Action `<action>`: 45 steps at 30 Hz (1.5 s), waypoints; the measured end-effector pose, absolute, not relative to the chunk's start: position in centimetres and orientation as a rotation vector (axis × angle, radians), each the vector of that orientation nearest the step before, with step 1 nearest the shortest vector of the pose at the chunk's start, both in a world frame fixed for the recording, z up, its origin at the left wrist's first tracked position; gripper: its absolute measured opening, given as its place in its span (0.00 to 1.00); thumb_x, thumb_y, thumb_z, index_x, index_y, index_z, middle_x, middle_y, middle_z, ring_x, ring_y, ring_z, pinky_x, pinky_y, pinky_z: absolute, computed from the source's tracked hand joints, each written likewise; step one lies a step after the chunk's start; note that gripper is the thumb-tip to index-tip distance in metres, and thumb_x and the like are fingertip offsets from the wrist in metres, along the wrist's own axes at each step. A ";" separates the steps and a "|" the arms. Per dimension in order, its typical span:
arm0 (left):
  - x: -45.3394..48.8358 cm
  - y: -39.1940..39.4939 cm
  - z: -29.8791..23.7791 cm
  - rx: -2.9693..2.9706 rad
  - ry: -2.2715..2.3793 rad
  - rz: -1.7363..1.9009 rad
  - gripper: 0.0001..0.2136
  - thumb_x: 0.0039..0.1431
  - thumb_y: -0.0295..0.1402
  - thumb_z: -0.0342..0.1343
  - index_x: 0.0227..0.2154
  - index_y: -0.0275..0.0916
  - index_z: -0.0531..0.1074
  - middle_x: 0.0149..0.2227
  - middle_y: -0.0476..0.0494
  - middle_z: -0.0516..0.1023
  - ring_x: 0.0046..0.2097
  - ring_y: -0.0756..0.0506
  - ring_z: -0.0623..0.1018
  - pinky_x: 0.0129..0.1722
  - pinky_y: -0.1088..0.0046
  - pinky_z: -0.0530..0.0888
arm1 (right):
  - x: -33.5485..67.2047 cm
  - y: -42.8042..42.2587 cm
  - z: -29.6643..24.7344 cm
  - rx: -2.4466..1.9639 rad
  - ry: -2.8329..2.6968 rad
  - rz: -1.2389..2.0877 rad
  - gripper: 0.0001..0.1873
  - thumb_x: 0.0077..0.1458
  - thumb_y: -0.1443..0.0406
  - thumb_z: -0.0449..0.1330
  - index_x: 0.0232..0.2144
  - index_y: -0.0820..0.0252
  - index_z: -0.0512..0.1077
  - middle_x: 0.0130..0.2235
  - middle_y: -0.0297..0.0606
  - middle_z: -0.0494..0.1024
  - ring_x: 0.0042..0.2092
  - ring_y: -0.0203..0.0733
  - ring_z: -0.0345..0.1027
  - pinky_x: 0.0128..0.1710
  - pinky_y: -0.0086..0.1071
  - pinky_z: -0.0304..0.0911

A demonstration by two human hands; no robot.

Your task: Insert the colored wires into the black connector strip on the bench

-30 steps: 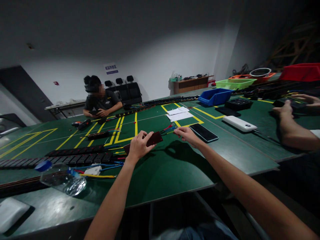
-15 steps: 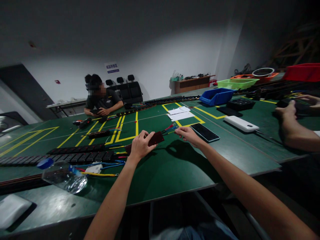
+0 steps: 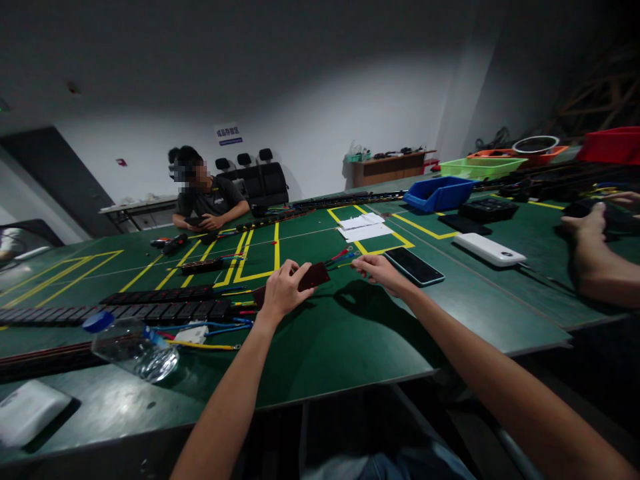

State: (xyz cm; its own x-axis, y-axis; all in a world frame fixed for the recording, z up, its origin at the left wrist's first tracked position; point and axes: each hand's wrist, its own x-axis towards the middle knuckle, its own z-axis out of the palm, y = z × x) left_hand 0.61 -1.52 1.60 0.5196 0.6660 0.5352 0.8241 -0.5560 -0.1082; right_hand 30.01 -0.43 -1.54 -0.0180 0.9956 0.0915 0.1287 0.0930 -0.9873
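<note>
My left hand [image 3: 283,291] is closed around a small dark red flat board [image 3: 313,275], held just above the green table [image 3: 350,340]. Red, blue and yellow wires [image 3: 341,256] run out of the board's far end. My right hand [image 3: 379,271] pinches those wire ends, its fingers closed on them. A row of black modules [image 3: 150,312] with coloured leads lies to the left of my left hand.
A phone [image 3: 414,265] lies right of my right hand, with a white power bank [image 3: 489,249] beyond. A plastic bottle [image 3: 131,345] lies at left. Papers [image 3: 363,228], a blue bin [image 3: 437,193]. A person [image 3: 207,200] sits across; another person's hands [image 3: 593,223] work at right.
Hardly anything has moved. The view has drifted slightly; both hands keep the same hold on the board and its wires.
</note>
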 end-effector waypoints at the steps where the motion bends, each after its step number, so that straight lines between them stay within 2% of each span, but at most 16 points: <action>1: 0.6 -1.5 1.6 -2.416 -1.236 -0.632 0.28 0.60 0.45 0.64 0.61 0.44 0.68 0.48 0.40 0.70 0.42 0.42 0.75 0.40 0.67 0.75 | 30.0 -0.4 -1.6 -1.228 -1.357 1.086 0.27 0.44 0.44 0.70 0.33 0.61 0.78 0.31 0.38 0.73 0.29 0.33 0.62 0.20 0.23 0.47; 11: 0.4 -1.8 1.5 -2.394 -1.247 -0.626 0.24 0.60 0.46 0.63 0.57 0.44 0.70 0.47 0.40 0.71 0.42 0.42 0.75 0.39 0.66 0.75 | 29.9 -0.5 -1.5 -1.188 -1.351 1.138 0.28 0.42 0.43 0.71 0.33 0.61 0.77 0.30 0.36 0.72 0.29 0.32 0.60 0.20 0.22 0.45; 21: 0.2 -1.7 1.5 -2.393 -1.261 -0.596 0.26 0.60 0.46 0.63 0.59 0.45 0.68 0.48 0.40 0.70 0.43 0.41 0.76 0.41 0.65 0.75 | 30.2 -0.5 -1.6 -1.215 -1.397 1.148 0.27 0.45 0.44 0.69 0.34 0.60 0.77 0.32 0.38 0.73 0.30 0.33 0.62 0.20 0.22 0.48; 29: 0.4 -1.7 1.9 -2.442 -1.266 -0.542 0.28 0.61 0.47 0.62 0.62 0.45 0.66 0.49 0.40 0.70 0.43 0.42 0.76 0.42 0.66 0.75 | 30.1 -0.4 -1.7 -1.292 -1.405 1.120 0.24 0.48 0.46 0.68 0.35 0.60 0.76 0.34 0.38 0.75 0.31 0.33 0.63 0.22 0.22 0.50; 35: 0.4 -1.8 2.0 -2.477 -1.284 -0.472 0.30 0.62 0.50 0.59 0.64 0.45 0.65 0.50 0.40 0.70 0.43 0.41 0.76 0.41 0.66 0.74 | 29.9 -0.5 -1.4 -1.362 -1.401 1.109 0.18 0.51 0.52 0.67 0.34 0.61 0.74 0.33 0.37 0.75 0.29 0.32 0.62 0.21 0.22 0.50; 45: 0.4 -2.1 2.2 -2.564 -1.311 -0.382 0.32 0.61 0.52 0.59 0.65 0.47 0.64 0.52 0.40 0.71 0.45 0.41 0.78 0.42 0.66 0.74 | 30.0 -0.1 -1.8 -1.450 -1.445 1.075 0.14 0.56 0.56 0.64 0.35 0.62 0.76 0.32 0.39 0.76 0.26 0.31 0.60 0.18 0.22 0.49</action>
